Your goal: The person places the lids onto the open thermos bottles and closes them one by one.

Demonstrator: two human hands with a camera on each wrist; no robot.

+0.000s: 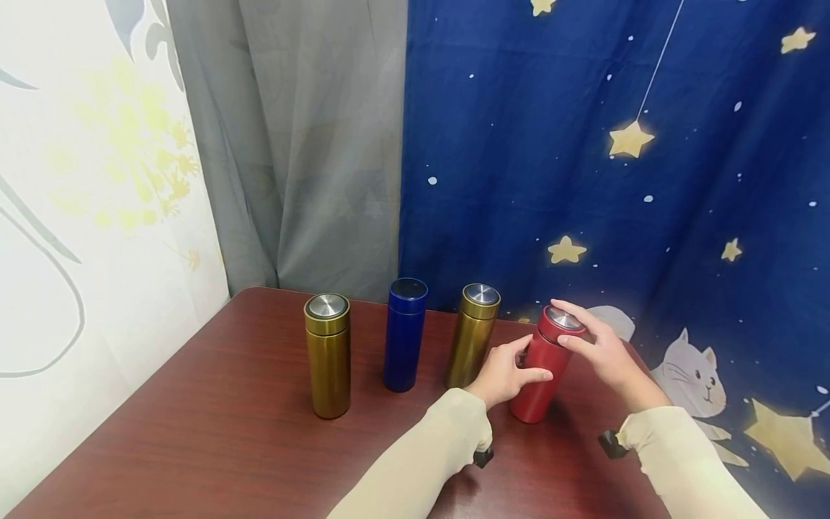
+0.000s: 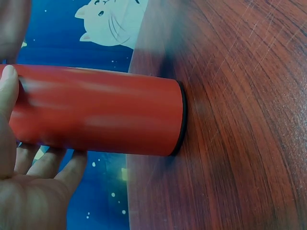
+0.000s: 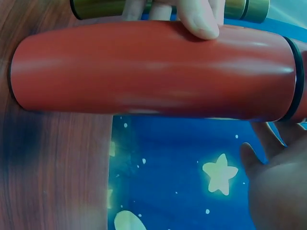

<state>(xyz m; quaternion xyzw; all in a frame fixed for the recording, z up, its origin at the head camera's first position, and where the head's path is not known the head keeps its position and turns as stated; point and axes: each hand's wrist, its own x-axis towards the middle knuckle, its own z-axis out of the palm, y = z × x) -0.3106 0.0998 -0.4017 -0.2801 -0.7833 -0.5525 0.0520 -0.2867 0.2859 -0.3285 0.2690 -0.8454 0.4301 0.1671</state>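
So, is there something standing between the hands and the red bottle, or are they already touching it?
Nothing visible stands between them. The left hand already grips the body of the red bottle, and the right hand holds its cap. The closest other thing, a gold bottle, stands to the left of the red one, apart from it.

Head view: from above and behind, facing forward and down; takes in the whole counter (image 1: 227,432) and curtains, at middling range.
Left wrist view: very close, rolled sideways; red flask (image 2: 100,112) fills the left of the frame, counter on the right.
Right wrist view: very close, also rolled; the flask spans the upper frame.
Shared: all three views show the red flask and the counter.
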